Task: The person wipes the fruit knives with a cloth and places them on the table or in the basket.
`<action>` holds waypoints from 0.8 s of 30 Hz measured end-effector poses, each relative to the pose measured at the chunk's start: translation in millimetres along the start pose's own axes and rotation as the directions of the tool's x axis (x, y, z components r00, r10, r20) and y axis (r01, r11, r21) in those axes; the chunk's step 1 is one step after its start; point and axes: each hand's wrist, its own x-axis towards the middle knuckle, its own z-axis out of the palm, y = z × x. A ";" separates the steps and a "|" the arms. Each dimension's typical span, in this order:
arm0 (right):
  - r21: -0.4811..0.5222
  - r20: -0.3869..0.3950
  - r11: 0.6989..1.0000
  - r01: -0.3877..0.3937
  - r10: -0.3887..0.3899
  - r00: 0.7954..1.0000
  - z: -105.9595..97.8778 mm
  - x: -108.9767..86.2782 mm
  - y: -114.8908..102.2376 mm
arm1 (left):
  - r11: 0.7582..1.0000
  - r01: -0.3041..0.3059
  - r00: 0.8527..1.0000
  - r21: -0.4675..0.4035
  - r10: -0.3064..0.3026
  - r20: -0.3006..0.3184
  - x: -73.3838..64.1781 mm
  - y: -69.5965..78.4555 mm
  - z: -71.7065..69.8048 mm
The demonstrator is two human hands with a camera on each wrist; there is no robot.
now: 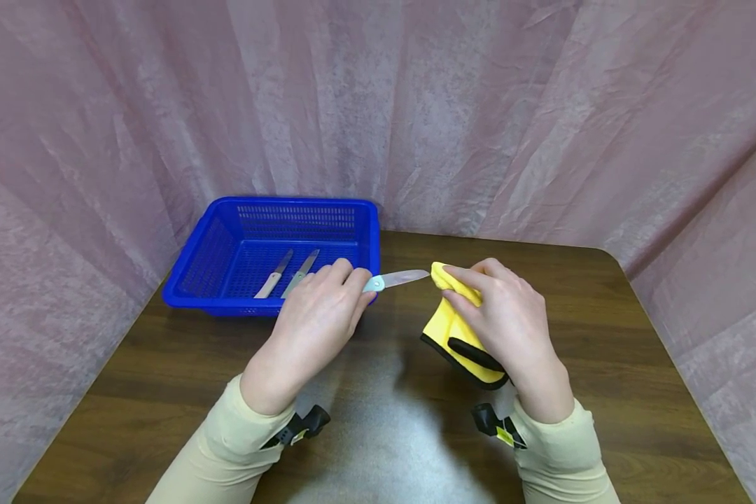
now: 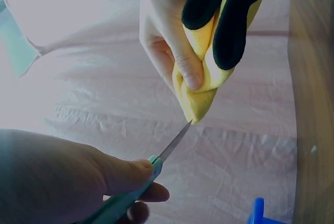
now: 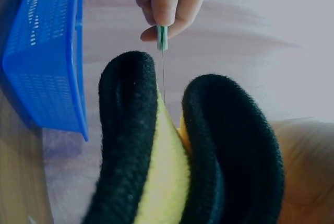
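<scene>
My left hand (image 1: 321, 318) grips a knife (image 1: 405, 277) by its pale green handle, the blade pointing right. In my right hand (image 1: 510, 315) a folded yellow cloth (image 1: 441, 323) with black edging is pinched between thumb and fingers. The blade's tip reaches the folded end of the cloth; the left wrist view shows the tip (image 2: 189, 124) right at it, though contact is hard to tell. Most of the handle is hidden by my left fingers. Seen from the right wrist, the cloth's black edges (image 3: 128, 130) cover much of the view.
Behind my left hand stands a blue plastic basket (image 1: 209, 302) on the wooden table (image 1: 579, 350). Inside it lie a knife with a beige handle (image 1: 268, 285) and one with a greyish-green handle (image 1: 296, 280). A pink curtain (image 1: 416, 126) hangs behind the table.
</scene>
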 end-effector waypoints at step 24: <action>0.001 0.047 1.000 0.031 -0.031 0.998 3.8 -2.5 3.7 | 0.992 0.116 0.993 0.051 -0.115 -0.033 4.8 -16.9 -2.8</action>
